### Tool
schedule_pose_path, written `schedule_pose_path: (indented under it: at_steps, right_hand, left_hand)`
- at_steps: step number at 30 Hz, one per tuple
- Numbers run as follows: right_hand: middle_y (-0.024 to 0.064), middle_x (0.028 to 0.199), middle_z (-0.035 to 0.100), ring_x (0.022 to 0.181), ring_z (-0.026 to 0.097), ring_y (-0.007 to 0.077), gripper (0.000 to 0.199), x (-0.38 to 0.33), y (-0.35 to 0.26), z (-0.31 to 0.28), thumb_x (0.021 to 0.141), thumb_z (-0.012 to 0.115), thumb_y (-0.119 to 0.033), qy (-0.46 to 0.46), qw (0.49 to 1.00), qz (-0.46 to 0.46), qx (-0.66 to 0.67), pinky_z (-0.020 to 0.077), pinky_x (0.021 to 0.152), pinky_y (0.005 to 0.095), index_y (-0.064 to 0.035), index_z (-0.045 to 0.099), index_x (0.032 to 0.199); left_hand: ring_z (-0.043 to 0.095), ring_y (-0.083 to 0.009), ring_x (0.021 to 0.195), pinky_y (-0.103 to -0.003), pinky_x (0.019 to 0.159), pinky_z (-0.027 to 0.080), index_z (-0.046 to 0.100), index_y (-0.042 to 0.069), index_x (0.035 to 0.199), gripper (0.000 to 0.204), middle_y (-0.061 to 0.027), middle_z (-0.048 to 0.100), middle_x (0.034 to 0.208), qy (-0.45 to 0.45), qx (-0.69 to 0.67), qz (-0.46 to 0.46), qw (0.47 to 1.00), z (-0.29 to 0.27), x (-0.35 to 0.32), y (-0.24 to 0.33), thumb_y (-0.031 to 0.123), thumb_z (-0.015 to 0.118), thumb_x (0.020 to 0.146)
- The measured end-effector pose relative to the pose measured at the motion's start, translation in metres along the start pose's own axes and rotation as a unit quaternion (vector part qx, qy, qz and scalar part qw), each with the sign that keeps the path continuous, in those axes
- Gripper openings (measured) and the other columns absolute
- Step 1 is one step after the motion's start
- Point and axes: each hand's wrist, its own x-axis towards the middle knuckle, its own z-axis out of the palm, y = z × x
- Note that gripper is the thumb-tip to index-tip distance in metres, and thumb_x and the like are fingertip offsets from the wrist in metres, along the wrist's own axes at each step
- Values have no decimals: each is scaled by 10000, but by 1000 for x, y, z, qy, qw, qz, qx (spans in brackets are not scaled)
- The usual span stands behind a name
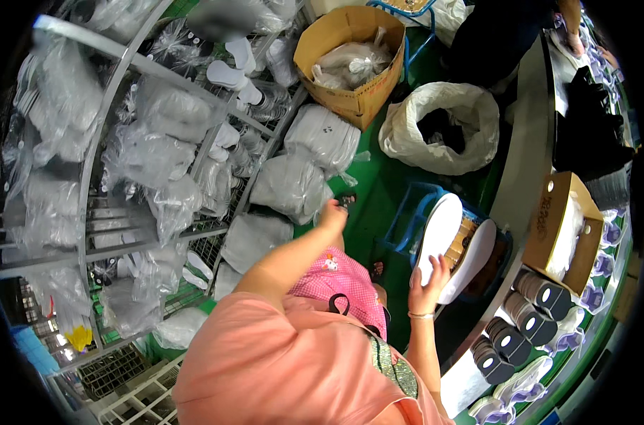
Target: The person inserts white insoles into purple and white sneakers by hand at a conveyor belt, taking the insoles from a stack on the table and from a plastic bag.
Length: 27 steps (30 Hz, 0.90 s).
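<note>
Green floor (368, 173) separates bagged stacks (290, 185) from the bench (521, 117) beside you. Above the stool (463, 239), your right hand (428, 289), fingers partly spread, seems to grip two white insoles (441, 230) near one end; one could slip if pinched unevenly. Your left hand (332, 214) looks half-curled; whether it holds anything can't be told. Stool and white sack (435, 161) crowd the aisle, possibly catching your feet.

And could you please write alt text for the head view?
The person's right hand holds two white insoles over a blue-framed stool, while the left hand is near plastic-bagged stacks. Metal shelving with bagged items fills the left; shoes stand along the right.
</note>
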Motion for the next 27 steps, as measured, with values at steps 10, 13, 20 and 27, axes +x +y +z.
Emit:
schedule_pose_path:
  at_steps: [10,13,20,27]
  right_hand:
    - [163,1069,463,1003,430,328,285,215,-73,222,715,540,-59,-103,988,-101,61,345,857,391,-25,496,995]
    - [149,1090,446,1049,398,333,324,306,-86,304,696,547,-103,-88,981,-172,21,278,916,450,-39,488,1009]
    - [78,988,525,987,463,228,268,415,-93,462,716,539,-187,-108,961,-231,-108,239,946,438,-71,521,957]
    - [62,840,575,750,534,215,219,453,-76,510,679,510,-173,-158,956,-242,-49,360,804,374,-71,556,867]
  left_hand:
    - [557,-301,820,-363,735,428,532,4,925,315,-158,590,854,133,67,-43,988,-106,347,-15,254,562,737]
    - [552,-279,793,-358,692,415,534,-20,908,338,-143,586,850,174,93,50,979,-103,466,-7,278,573,754]
    - [442,-342,1024,-398,852,368,408,50,1161,519,-187,462,1118,231,8,64,971,-99,692,-17,270,597,730]
    - [475,-309,999,-422,824,375,478,101,1050,320,-141,505,1077,178,319,-24,930,-77,728,45,259,513,773]
